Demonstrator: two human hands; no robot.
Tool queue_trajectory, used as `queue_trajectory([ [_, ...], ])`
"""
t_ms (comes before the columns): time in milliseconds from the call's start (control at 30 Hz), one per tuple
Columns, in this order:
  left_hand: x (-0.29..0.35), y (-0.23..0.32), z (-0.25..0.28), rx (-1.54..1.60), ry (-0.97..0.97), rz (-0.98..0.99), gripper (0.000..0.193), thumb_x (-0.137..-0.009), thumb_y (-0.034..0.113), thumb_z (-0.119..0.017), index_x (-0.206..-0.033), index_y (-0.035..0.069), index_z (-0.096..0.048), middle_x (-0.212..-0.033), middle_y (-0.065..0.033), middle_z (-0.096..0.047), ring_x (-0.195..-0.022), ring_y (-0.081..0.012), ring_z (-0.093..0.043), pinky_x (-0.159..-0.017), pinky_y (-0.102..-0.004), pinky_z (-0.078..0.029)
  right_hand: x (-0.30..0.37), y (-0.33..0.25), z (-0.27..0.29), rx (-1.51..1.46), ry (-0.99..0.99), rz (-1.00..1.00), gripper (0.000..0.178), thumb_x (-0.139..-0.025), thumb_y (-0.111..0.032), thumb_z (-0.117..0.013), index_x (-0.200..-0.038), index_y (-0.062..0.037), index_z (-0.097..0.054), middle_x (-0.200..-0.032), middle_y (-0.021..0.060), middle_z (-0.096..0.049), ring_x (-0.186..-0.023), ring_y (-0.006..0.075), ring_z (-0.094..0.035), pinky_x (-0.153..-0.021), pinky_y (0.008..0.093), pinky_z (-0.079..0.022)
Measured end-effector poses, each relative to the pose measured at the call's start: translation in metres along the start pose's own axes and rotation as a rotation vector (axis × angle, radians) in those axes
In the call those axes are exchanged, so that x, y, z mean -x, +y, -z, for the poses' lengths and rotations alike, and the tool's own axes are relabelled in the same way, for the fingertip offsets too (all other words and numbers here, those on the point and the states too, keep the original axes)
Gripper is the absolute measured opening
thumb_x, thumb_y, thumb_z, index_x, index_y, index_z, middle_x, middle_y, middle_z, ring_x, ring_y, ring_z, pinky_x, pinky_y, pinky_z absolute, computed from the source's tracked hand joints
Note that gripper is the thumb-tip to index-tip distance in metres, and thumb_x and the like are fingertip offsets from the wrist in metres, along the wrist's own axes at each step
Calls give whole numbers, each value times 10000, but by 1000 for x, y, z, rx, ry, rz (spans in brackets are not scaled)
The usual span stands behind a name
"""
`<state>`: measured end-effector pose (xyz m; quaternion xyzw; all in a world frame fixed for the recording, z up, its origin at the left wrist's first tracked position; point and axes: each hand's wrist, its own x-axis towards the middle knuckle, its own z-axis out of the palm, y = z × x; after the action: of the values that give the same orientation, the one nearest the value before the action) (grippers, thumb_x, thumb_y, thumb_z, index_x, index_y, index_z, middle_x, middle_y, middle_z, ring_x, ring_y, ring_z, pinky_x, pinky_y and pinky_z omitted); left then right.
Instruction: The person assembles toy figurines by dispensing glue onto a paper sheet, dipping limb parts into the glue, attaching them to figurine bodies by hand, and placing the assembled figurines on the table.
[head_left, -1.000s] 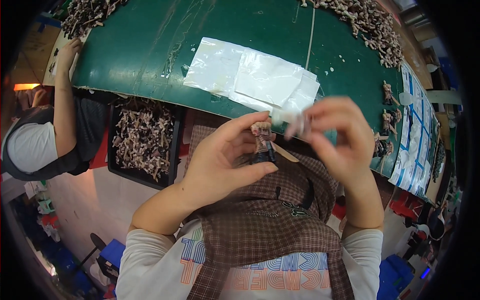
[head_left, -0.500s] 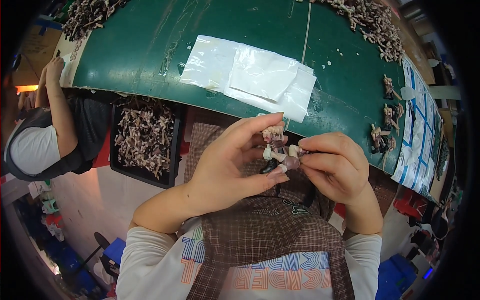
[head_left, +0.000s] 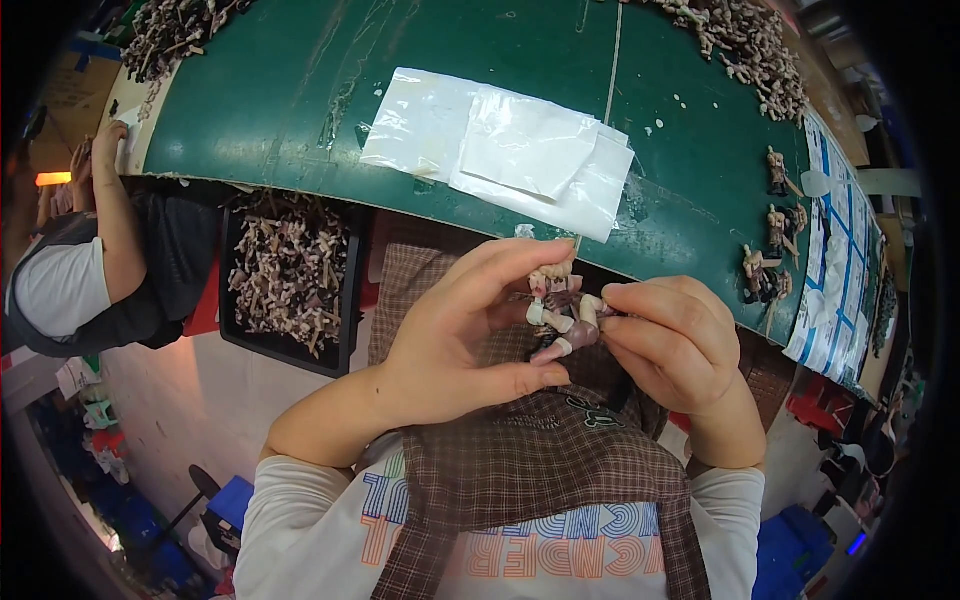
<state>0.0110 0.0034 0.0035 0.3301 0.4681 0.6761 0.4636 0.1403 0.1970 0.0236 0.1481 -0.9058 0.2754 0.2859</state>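
A small toy figure (head_left: 578, 332), cream and dull purple with white bands on its limbs, is held between my two hands above my lap, just in front of the table edge. My left hand (head_left: 432, 335) curls around its left side, index finger at the top and thumb below. From the right, my right hand (head_left: 680, 345) pinches the figure's other side between thumb and fingers. What lies between those right fingertips is mostly hidden. Brown checked apron cloth (head_left: 540, 450) is beneath both hands.
White plastic bags (head_left: 530, 145) lie on the green table (head_left: 270, 120). Several figures stand by its right edge, near a figure (head_left: 776, 232). Figure piles (head_left: 745, 60) occupy the far corners. A black crate (head_left: 345, 340) full of parts stands left, near a co-worker's arm (head_left: 120, 220).
The toy figure has turned in my hands; its dark boot, visible before, is now mostly hidden. My left thumb has shifted slightly down, away from its leg. The co-worker's arm has moved a little.
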Motion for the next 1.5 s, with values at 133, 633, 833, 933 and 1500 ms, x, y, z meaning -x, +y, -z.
queue_trajectory([
  [133, 0, -3, 3, -32, -35, -114, 831, -744, 27, -798, -1442, -15, -350, -1456, -154, -365, -1313, -280, -461, -1082, -381, -393, 0, -1, 1, 5, -1, 22, 249, -672, -78, -686, -900, 21, -677, -998, 164, -670, -777, 264, -674, -622, 320, -551],
  [633, -1, -12, 16, -266, -6, -303, 466, -929, 302, -630, -1270, -5, -547, -1307, -250, -540, -1155, -343, -586, -965, -418, -473, -1, -1, -3, -79, -38, 36, 236, -691, -72, -704, -908, 17, -682, -999, 162, -676, -794, 263, -680, -642, 317, -553],
  [833, -3, -18, -2, 280, 237, 31, 577, -930, 328, -616, -1378, 3, -450, -1367, -218, -511, -1257, -305, -524, -1048, -443, -437, -8, -9, -18, -125, 107, -199, 314, -668, 4, -767, -974, -8, -695, -948, 119, -691, -730, 231, -681, -606, 304, -540],
  [933, -4, -20, -6, 379, 294, 97, 596, -924, 336, -626, -1390, 14, -440, -1380, -194, -508, -1269, -275, -516, -1036, -416, -447, -4, -6, -26, -72, 114, -210, 389, -671, -64, -782, -1048, -30, -692, -943, 93, -679, -747, 234, -671, -604, 310, -526],
  [1500, 5, -32, -15, 701, 436, 288, 402, -988, 134, -526, -1373, 29, -479, -1215, -63, -615, -1078, -112, -579, -936, -306, -476, 13, -5, -52, 284, 137, -71, 400, -671, -167, -767, -1054, -71, -701, -992, 20, -653, -872, 169, -645, -759, 314, -457],
])
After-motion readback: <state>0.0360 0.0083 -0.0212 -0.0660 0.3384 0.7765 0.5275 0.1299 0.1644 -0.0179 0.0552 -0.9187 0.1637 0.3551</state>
